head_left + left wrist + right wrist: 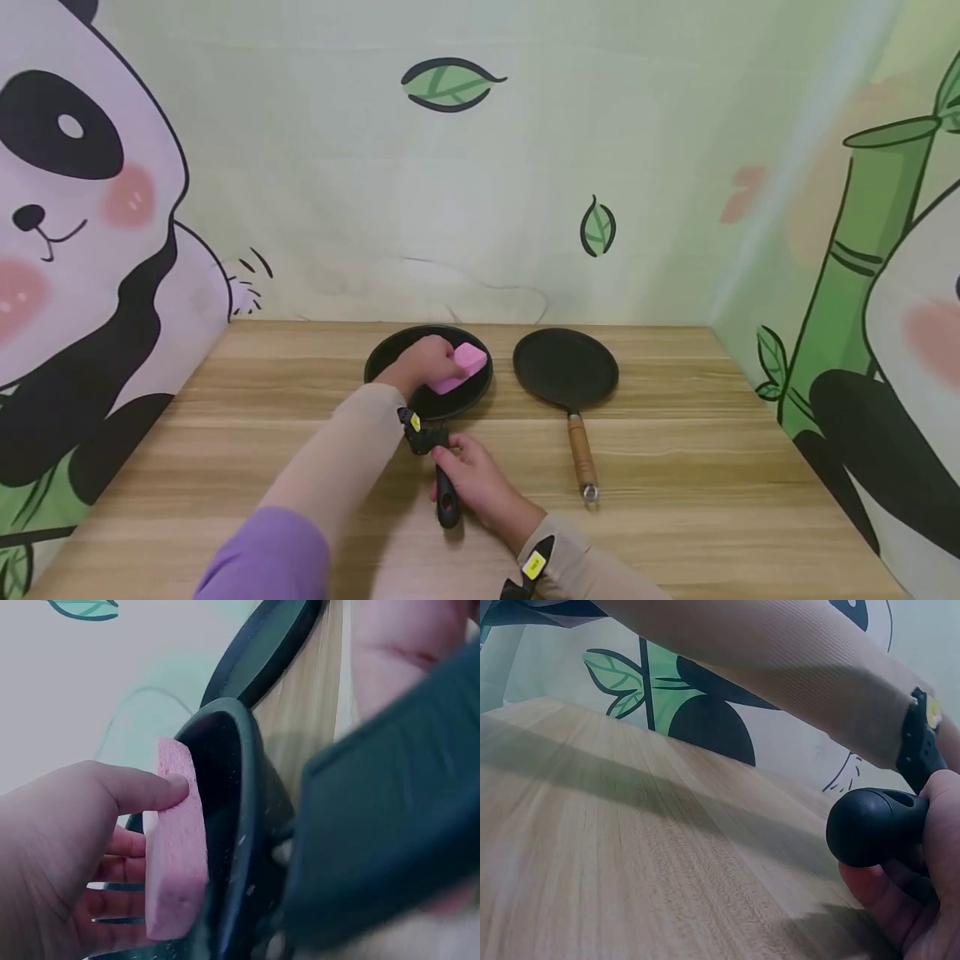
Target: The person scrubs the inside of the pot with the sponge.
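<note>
The left hand (427,360) is closed in a pinch on a pink sponge (469,358): the thumb lies against one broad face, and the fingers are behind the opposite face. The sponge is inside the rim of a deep black pan (442,407), at the right part of its interior in the head view. Contact between the sponge and the pan's inner surface cannot be confirmed.

The right hand (487,487) is closed around the pan's black handle (447,504). The thumb is on the upper side; the fingers curl beneath. The rounded handle end projects clear of the grip and points toward the person.

The deep pan is located at the far side of a wood-grain table (675,433). A flat black pan (566,367) is located just to its right, the two rims apart. Its wooden handle (581,454) points toward the near side and ends in a metal tip (590,493).

A black strap with a yellow label is fitted at each wrist. Behind the table stands a pale green backdrop (315,167) with printed leaves.
</note>
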A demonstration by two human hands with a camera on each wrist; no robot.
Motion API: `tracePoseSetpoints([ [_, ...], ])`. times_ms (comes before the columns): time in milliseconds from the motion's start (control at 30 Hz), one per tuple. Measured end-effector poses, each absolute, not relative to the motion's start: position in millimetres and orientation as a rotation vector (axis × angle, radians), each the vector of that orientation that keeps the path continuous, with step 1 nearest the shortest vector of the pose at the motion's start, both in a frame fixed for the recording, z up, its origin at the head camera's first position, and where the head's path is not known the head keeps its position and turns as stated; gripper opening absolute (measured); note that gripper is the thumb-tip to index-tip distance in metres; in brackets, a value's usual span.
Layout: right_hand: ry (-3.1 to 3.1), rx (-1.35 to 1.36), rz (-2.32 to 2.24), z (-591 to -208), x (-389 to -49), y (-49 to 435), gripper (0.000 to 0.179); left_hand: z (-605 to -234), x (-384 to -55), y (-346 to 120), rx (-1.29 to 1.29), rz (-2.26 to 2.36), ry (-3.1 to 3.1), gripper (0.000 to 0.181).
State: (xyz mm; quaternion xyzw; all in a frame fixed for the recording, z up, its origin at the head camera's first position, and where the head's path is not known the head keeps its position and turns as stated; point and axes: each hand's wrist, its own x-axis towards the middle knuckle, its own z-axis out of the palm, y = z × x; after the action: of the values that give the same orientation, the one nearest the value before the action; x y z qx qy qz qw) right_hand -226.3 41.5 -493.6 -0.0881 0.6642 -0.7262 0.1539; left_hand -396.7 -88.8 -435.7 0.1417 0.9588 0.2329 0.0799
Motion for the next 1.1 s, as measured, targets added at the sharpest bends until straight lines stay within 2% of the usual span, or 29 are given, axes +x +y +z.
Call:
tracePoseSetpoints([
  [133,1.921,-0.292,-2.087,-493.9,-225.7,43.1,0.028,-441.4,-397.4,-85.2,0.475,0.764,2.79,0.03],
  [333,1.957,-0.205,-2.099,-493.3,-228.1,40.7,0.027,-434.1,-390.4,-85.5,0.661,0.708,2.588,0.028],
  [533,1.976,-0.122,-2.066,-489.1,-229.8,40.6,0.029,-416.2,-380.0,-93.5,0.619,0.567,2.51,0.05],
  [900,1.981,-0.106,-2.038,-487.5,-228.7,41.3,0.033,-423.1,-384.6,-89.6,0.71,0.678,2.435,0.033],
  [1100,1.982,-0.118,-2.05,-488.6,-228.5,41.0,0.029,-428.3,-389.4,-74.4,0.671,0.78,2.481,0.033],
])
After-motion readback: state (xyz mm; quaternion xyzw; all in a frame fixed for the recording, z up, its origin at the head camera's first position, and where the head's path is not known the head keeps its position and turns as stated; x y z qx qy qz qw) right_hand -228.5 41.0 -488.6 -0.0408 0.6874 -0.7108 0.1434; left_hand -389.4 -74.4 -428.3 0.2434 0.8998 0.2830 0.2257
